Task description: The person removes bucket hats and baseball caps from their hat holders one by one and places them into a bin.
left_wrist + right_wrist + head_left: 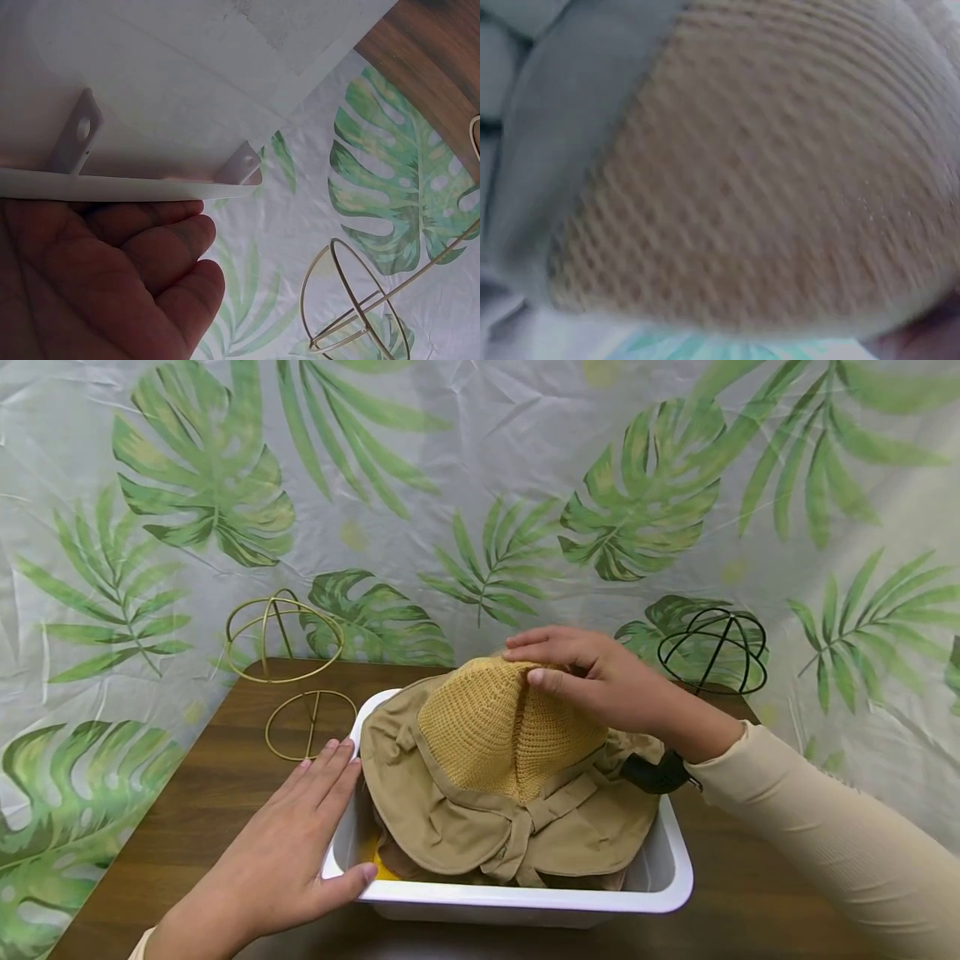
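Note:
A sun hat (480, 731) with a mustard knit crown and a tan cloth brim tied in a bow lies on top in the white tub (510, 897). My right hand (600, 681) holds the peak of the crown, thumb on the near side and fingers over the far side. The knit crown (757, 172) fills the right wrist view, blurred. My left hand (292, 835) rests along the tub's left rim with its fingers straight. In the left wrist view, fingers (169, 240) lie against the rim's underside. Yellow and brown material shows beneath the brim, mostly hidden.
A gold wire hat stand (283, 677) stands at the table's back left. A black wire stand (712, 652) is at the back right, partly behind my right arm. The brown wooden table (187, 810) meets a leaf-patterned cloth (510, 443) behind.

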A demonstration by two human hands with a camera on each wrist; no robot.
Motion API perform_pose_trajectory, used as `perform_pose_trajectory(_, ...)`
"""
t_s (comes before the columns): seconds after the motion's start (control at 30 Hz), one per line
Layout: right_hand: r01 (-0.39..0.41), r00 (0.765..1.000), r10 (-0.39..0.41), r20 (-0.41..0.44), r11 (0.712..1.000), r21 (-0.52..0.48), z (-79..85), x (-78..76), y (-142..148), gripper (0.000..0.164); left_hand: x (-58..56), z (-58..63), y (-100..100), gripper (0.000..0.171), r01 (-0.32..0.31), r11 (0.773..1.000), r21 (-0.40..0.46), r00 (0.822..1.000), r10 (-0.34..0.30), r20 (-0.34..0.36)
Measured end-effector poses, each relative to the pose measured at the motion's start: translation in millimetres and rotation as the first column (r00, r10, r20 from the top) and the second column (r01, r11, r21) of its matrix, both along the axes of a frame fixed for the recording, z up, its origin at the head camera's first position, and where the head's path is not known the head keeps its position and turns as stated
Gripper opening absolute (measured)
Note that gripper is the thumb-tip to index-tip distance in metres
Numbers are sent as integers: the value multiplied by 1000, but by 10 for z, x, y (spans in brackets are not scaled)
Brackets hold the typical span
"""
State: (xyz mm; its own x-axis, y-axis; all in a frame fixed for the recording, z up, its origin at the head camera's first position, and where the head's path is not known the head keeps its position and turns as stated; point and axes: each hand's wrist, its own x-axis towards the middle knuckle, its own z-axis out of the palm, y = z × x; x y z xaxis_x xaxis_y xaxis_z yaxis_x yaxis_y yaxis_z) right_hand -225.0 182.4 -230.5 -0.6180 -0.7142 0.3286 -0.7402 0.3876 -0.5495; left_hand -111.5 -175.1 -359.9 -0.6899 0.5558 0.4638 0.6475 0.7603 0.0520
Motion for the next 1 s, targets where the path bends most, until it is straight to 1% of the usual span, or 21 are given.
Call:
perform_pose_trajectory(0.07, -55, 998, 54, 13, 998, 44, -41, -3, 9, 35, 0, 1, -1, 94, 0, 1000, -2, 1000, 0, 2)
perform_pose_trajectory(0.13, -89, 996, 88, 30, 994, 62, -66, -3, 18, 36, -2, 0, -2, 94, 0, 1000, -3, 1000, 0, 3)
perform_pose_trajectory(0.23, -100, 993, 94, 65, 991, 84, -116, 9, 24, 37, -2, -4, -6, 94, 1, 1000, -2, 1000, -1, 3)
perform_pose_trajectory(0.3, -96, 993, 87, 76, 986, 137, -154, 33, 11, 38, 0, -4, -9, 94, 2, 1000, -1, 1000, -2, 2)
perform_pose_trajectory(0.37, -98, 994, 86, 63, 971, 218, -197, 59, -7, 40, 2, -4, -11, 94, 2, 1000, 0, 1000, -2, 4)
perform_pose_trajectory(0.4, -96, 995, 86, 52, 959, 267, -210, 76, -13, 42, 1, -2, -11, 94, 2, 1000, 0, 1000, -2, 5)
perform_pose_trajectory(0.47, -100, 995, 101, 16, 926, 364, -222, 111, -17, 51, 1, 0, -11, 94, 0, 1000, 0, 1000, 0, 7)
perform_pose_trajectory(0.6, -116, 986, 162, -45, 849, 515, -237, 137, 12, 72, -4, -4, -11, 94, 0, 1000, -1, 1000, 0, 11)
perform_pose_trajectory(0.7, -121, 978, 195, -66, 805, 581, -265, 132, 22, 83, -5, -10, -13, 94, 1, 1000, 4, 1000, -1, 11)
perform_pose_trajectory(0.77, -106, 978, 193, -74, 777, 620, -302, 130, 18, 87, -7, -13, -15, 95, 0, 1000, 7, 1000, 0, 10)
perform_pose_trajectory(0.87, -79, 977, 194, -93, 726, 683, -380, 127, -6, 93, -12, -14, -16, 95, 1, 1000, 7, 1000, -1, 12)
perform_pose_trajectory(0.93, -66, 974, 201, -109, 703, 708, -425, 125, -30, 97, -14, -12, -17, 95, 2, 1000, 5, 1000, -3, 13)
perform_pose_trajectory(1.0, -64, 972, 208, -114, 692, 719, -453, 123, -55, 100, -16, -8, -15, 95, 6, 1000, 4, 1000, -6, 13)
